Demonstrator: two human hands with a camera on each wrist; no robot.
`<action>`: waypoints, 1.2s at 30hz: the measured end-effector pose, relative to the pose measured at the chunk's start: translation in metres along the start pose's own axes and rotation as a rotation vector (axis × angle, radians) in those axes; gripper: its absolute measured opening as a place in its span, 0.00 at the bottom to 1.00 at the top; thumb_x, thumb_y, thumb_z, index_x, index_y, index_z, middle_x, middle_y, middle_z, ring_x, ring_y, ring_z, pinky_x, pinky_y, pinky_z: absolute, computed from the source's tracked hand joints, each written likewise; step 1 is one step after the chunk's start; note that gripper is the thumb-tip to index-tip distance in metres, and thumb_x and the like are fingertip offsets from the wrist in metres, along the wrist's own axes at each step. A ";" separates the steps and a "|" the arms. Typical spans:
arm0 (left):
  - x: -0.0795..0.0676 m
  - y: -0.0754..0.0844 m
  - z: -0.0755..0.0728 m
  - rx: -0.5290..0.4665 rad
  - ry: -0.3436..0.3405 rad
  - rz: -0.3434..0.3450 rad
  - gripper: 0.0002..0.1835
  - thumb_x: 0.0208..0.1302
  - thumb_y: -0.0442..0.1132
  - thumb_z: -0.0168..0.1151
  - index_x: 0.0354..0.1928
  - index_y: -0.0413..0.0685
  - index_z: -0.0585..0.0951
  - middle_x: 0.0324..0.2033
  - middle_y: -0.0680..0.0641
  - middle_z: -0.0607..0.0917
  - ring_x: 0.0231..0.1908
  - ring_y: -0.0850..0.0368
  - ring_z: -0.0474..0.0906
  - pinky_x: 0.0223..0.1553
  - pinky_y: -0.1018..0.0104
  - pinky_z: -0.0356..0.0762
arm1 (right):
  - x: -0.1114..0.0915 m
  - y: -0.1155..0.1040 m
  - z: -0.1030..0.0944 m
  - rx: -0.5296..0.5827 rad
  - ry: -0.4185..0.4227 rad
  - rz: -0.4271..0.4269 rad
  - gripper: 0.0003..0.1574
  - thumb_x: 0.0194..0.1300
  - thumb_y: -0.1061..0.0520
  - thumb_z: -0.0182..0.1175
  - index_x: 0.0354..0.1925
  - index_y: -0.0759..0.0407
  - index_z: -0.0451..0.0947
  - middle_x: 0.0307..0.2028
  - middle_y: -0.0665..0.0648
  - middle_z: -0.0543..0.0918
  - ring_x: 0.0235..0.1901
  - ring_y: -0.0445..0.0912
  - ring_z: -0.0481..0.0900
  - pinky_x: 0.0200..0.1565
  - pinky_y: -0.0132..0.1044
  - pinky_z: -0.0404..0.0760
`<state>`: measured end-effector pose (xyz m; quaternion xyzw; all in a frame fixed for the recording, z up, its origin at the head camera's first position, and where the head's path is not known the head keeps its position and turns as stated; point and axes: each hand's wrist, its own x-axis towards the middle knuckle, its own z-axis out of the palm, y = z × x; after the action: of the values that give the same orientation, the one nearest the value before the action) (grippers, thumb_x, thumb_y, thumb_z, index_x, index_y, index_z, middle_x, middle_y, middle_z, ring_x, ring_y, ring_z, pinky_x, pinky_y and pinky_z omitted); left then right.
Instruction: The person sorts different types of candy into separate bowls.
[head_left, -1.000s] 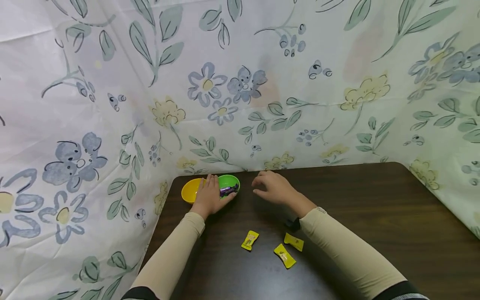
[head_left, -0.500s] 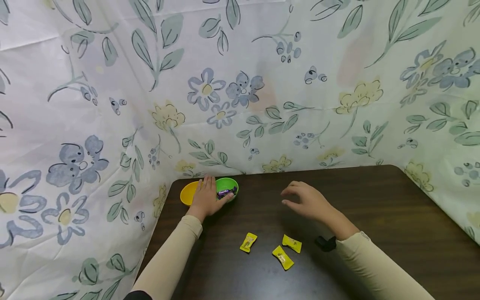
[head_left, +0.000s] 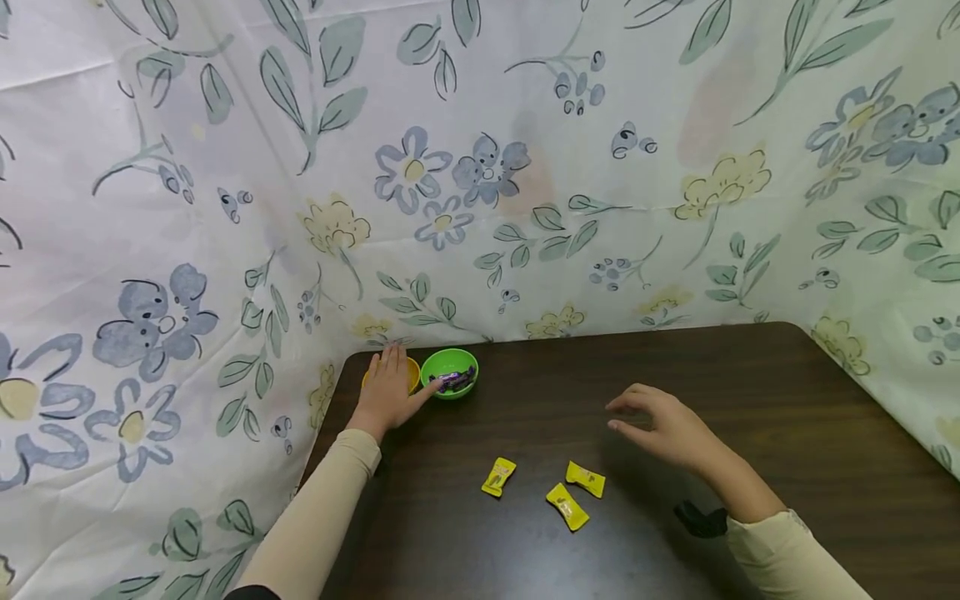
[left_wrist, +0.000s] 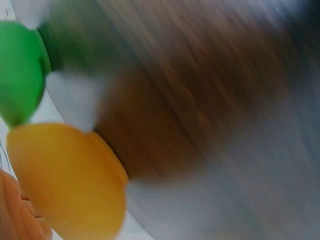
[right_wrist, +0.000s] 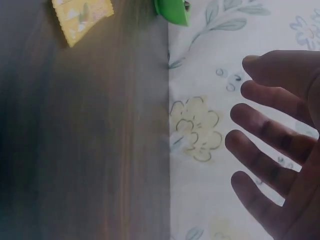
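My left hand (head_left: 384, 390) lies over the yellow bowl (head_left: 413, 379) at the table's far left corner, fingers stretched out and thumb spread toward the green bowl (head_left: 450, 358). In the left wrist view the hand's fingers (left_wrist: 17, 212) show beside the yellow bowl's outer wall. Purple-wrapped candies (head_left: 454, 382) lie inside the green bowl. My right hand (head_left: 667, 423) hovers above the table's middle right with nothing in it; its fingers are loosely spread in the right wrist view. Nearest to it is a yellow-wrapped candy (head_left: 585, 480).
Two more yellow-wrapped candies, one at left (head_left: 498, 477) and one nearer the front (head_left: 567, 507), lie on the dark wooden table (head_left: 540, 417). Flower-patterned cloth (head_left: 637, 242) hangs behind the table and along its left side.
My right hand has drawn away from near the bowls, to the right and closer to me. My left hand has slid left from between the bowls onto the yellow one, uncovering the green bowl.
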<state>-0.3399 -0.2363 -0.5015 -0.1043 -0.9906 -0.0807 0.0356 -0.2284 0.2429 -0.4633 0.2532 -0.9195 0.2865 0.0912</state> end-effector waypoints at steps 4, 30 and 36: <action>-0.004 -0.015 -0.002 0.002 0.031 -0.028 0.63 0.71 0.81 0.40 0.83 0.29 0.50 0.83 0.31 0.52 0.85 0.34 0.43 0.84 0.38 0.38 | -0.008 0.003 0.001 0.016 -0.013 0.022 0.11 0.69 0.54 0.73 0.49 0.46 0.88 0.45 0.45 0.86 0.45 0.45 0.85 0.47 0.50 0.87; -0.023 -0.050 0.007 -0.036 0.034 -0.076 0.64 0.70 0.81 0.41 0.82 0.27 0.49 0.83 0.28 0.52 0.84 0.30 0.45 0.84 0.36 0.39 | -0.031 0.004 0.014 0.098 -0.126 0.047 0.15 0.73 0.46 0.69 0.52 0.51 0.87 0.47 0.43 0.85 0.43 0.38 0.81 0.44 0.42 0.86; -0.022 -0.051 0.005 -0.023 0.030 -0.068 0.63 0.71 0.80 0.42 0.82 0.27 0.50 0.82 0.27 0.54 0.83 0.30 0.46 0.84 0.36 0.41 | -0.031 0.004 0.017 0.096 -0.125 0.040 0.14 0.72 0.48 0.70 0.52 0.51 0.87 0.47 0.44 0.85 0.43 0.37 0.81 0.43 0.42 0.86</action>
<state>-0.3298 -0.2894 -0.5162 -0.0697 -0.9919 -0.0949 0.0467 -0.2045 0.2487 -0.4881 0.2562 -0.9136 0.3155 0.0154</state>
